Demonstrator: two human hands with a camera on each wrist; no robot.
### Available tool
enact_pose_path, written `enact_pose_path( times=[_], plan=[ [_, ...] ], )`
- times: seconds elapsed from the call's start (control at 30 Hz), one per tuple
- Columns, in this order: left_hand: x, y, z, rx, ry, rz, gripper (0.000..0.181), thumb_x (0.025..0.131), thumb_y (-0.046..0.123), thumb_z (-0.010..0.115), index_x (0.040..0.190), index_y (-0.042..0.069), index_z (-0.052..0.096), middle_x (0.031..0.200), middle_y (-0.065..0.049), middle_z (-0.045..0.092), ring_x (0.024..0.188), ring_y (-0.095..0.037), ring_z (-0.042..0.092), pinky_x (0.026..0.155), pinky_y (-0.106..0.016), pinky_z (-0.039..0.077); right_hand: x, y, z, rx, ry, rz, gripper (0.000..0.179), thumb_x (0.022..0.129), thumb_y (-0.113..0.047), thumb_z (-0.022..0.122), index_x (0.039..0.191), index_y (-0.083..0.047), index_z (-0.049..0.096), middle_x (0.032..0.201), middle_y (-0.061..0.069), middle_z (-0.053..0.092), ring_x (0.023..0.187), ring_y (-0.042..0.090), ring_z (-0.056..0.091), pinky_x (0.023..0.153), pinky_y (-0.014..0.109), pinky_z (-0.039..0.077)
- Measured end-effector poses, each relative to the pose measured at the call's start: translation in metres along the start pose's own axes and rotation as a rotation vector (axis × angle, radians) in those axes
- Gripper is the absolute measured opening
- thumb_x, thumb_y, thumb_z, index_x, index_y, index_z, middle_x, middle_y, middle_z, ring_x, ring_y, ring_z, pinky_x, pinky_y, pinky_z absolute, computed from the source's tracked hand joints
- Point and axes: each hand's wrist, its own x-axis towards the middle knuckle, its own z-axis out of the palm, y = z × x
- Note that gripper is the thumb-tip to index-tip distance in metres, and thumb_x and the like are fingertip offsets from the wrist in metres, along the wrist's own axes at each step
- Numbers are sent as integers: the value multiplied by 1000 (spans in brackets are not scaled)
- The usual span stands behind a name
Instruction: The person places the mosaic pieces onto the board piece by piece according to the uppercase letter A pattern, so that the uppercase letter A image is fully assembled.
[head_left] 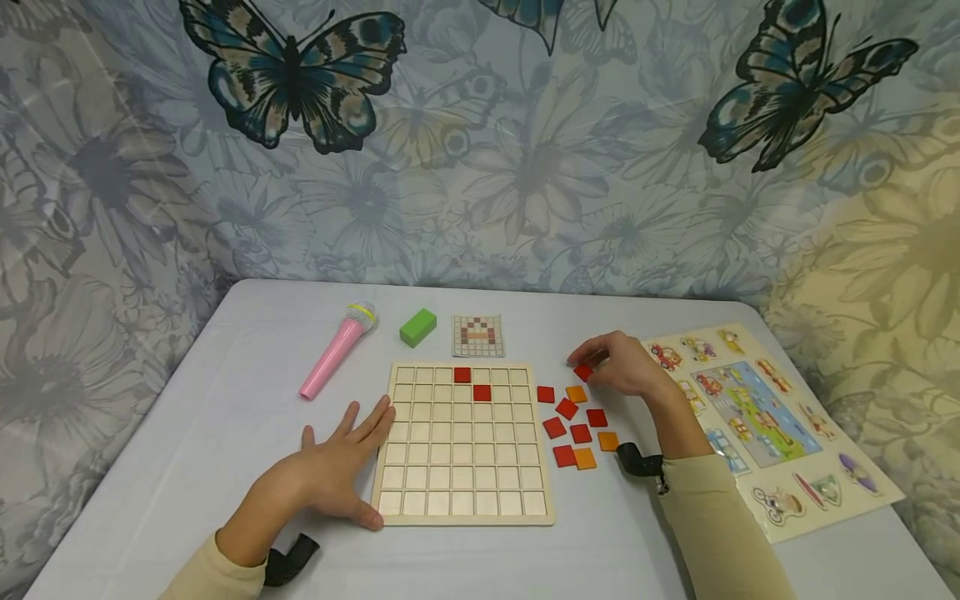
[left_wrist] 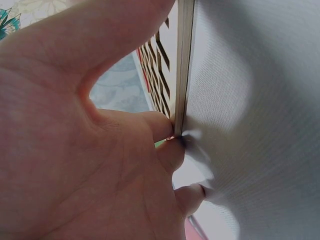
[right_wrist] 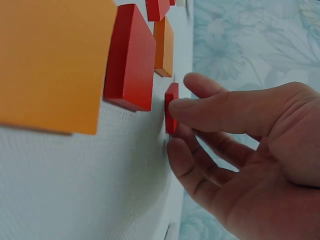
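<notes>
In the head view my left hand [head_left: 335, 471] lies spread along the left edge of a wooden grid board [head_left: 465, 518]. Its thumb is at the near left corner and its fingertips touch the frame; the left wrist view shows fingers against the board's side [left_wrist: 183, 65]. Two red square tiles, one in the top row [head_left: 462, 375] and one in the second row [head_left: 482, 392], sit in cells. Right of the board, my right hand [head_left: 626, 364] pinches a red tile [right_wrist: 171, 107] between thumb and fingers, low over the table. Several loose red tiles [head_left: 581, 433] and orange tiles [head_left: 607, 441] lie nearby.
Behind the board are a pink toy microphone [head_left: 333, 358], a green block [head_left: 417, 327] and a small pattern card [head_left: 477, 337]. A picture puzzle sheet [head_left: 840, 508] lies at the right, partly behind my right forearm. A butterfly-patterned cloth [head_left: 525, 192] hangs behind the table.
</notes>
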Motion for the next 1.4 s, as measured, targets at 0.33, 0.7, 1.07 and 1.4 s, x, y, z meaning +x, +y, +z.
enact_pose_path(
  times=[0.33,0.7,1.07,1.4],
  plan=[
    [0,-1,0,-1,-2,0,141,64,56,95,169,13,11,178,-3,-3,161,-45,1,101,-93,7,3,0,2,-43,-6,25,33,84,8,72,114,-4,79,112,16,74,102,33,63,83,41,57],
    [0,-1,0,-2,-2,-3,142,64,56,95,169,14,10,178,-2,-3,162,-44,1,101,-93,7,0,-2,3,-65,12,22,26,88,-1,77,114,-4,79,111,16,74,98,31,63,84,42,55],
    [0,-2,0,-20,4,3,141,64,55,95,169,14,12,178,-2,-3,161,-45,0,102,-93,4,-2,-6,2,-31,0,9,26,87,-6,81,113,-5,79,107,14,74,95,29,64,75,35,54],
    [-1,-2,0,-20,6,-1,141,63,55,95,169,14,12,178,-2,-2,162,-44,1,103,-93,4,-3,-15,6,-9,1,4,26,88,-8,80,114,-7,80,110,12,75,96,26,62,77,33,52]
  ],
)
